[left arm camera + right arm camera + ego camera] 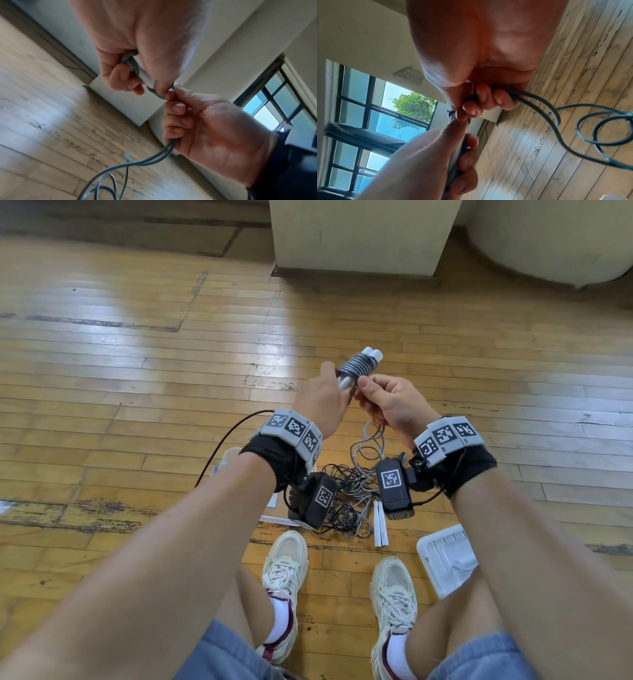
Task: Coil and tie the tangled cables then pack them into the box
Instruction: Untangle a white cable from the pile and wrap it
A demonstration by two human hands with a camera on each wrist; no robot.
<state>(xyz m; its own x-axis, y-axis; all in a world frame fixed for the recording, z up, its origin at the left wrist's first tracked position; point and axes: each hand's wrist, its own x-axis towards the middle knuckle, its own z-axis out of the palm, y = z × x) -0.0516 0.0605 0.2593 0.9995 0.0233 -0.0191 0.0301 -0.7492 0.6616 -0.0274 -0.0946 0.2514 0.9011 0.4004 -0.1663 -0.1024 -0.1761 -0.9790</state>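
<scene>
Floorboards of worn yellow wood spread under me, with a pale pillar base standing at the far side. Just beyond my shoes lies the tangled heap of cables, black and grey strands knotted together, with two white sticks lying side by side at its near edge. A white box sits on the floor by my right knee, and another white piece shows partly behind my left wrist.

Above the heap I hold both hands up, close together. My left hand has its grip curled round the lower end of a pair of white rods, and a grey cable is wound in tight turns round their middle. My right hand touches the left at the fingertips; its grip is closed, thumb and forefinger pinching the cable right below the winding while the other fingers curl over two strands that run through the fist. From under that fist the loose cable hangs in loops towards the heap on the floor.
</scene>
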